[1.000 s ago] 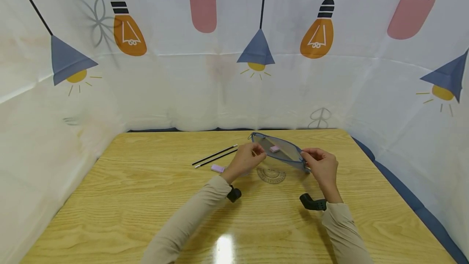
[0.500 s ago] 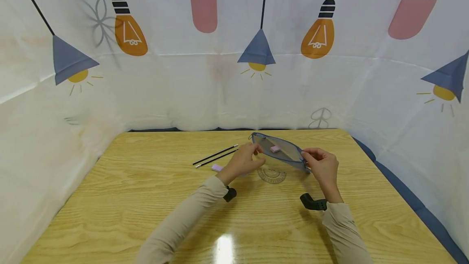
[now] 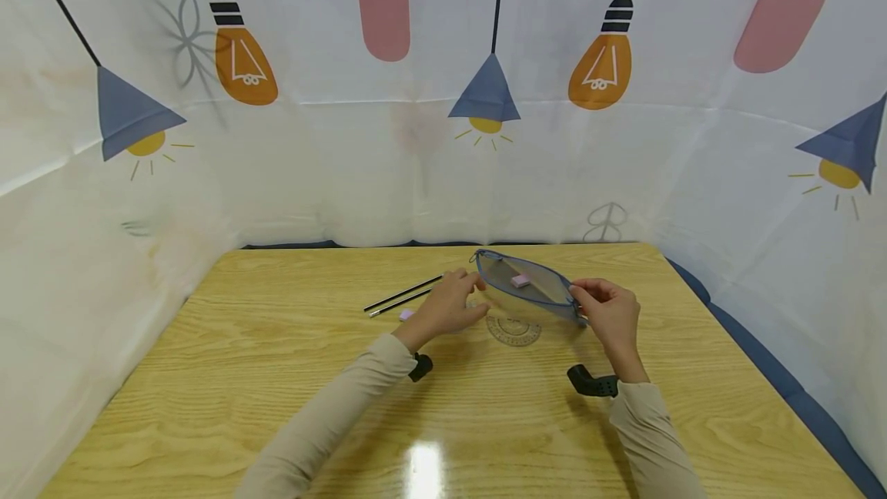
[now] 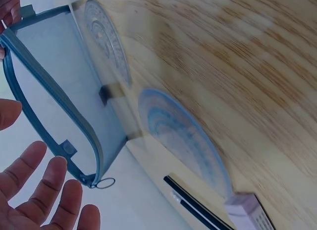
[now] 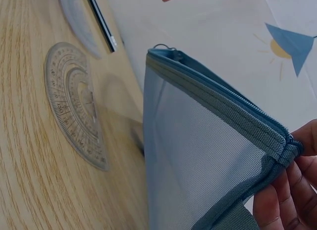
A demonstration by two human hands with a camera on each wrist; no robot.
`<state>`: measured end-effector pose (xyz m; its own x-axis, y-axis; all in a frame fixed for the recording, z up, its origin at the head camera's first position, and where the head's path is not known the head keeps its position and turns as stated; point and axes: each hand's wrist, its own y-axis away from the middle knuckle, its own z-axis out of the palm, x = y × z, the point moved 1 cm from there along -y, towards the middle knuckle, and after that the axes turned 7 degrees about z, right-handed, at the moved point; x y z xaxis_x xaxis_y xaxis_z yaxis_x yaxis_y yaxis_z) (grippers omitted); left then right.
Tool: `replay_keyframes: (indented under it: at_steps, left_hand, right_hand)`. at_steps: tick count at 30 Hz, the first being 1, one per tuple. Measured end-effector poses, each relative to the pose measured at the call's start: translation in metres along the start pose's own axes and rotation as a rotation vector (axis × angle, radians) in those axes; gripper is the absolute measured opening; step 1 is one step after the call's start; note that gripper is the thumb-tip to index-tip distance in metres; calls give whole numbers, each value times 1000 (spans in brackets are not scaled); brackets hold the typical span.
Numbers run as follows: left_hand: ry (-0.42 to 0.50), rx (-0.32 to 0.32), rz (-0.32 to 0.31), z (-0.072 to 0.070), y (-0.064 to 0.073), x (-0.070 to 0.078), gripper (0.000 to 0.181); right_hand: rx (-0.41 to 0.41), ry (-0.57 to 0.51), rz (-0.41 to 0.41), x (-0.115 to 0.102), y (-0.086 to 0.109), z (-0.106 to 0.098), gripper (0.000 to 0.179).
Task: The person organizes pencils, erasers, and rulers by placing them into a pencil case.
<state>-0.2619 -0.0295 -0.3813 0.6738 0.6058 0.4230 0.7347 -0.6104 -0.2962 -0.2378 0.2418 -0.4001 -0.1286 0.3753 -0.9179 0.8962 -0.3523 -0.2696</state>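
Observation:
My right hand (image 3: 610, 318) pinches one end corner of a blue-edged mesh zip pouch (image 5: 198, 126), holding it tilted with its mouth unzipped. Through that mouth a small pink-and-white eraser (image 3: 520, 281) shows in the head view. At the pouch's other end, near the zip pull ring (image 4: 105, 183), is my left hand (image 3: 446, 308), fingers spread and nothing in them. A clear protractor (image 3: 514, 331) lies on the table just in front of the pouch. Another, bluish protractor (image 4: 183, 138) shows in the left wrist view; my left hand mostly hides it from the head camera.
Two black pencils (image 3: 402, 293) lie side by side left of my left hand, which covers their far ends. A lilac eraser (image 3: 406, 315) sits beside them, partly hidden. Behind the wooden table (image 3: 277, 376) hangs a white printed curtain (image 3: 333, 175).
My left hand has drawn back leftward from the pouch's mouth and its fingers have spread, covering more of the pencils and the lilac eraser. My right hand and the pouch have stayed put.

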Motion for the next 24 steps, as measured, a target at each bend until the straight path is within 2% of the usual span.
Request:
replay_keyframes:
  at_steps: [7,16,24]
  left_hand:
    - [-10,10,39,-6,7,-6,25]
    - [-43,-28,38,-12,18,-6,30]
    - [-71,25,84,-18,28,-12,22]
  right_hand:
    - [-4,-1,11,0,0,0,17]
    - [-1,6,20,-1,1,-1,17]
    - [-17,4,10,-3,-1,1,17]
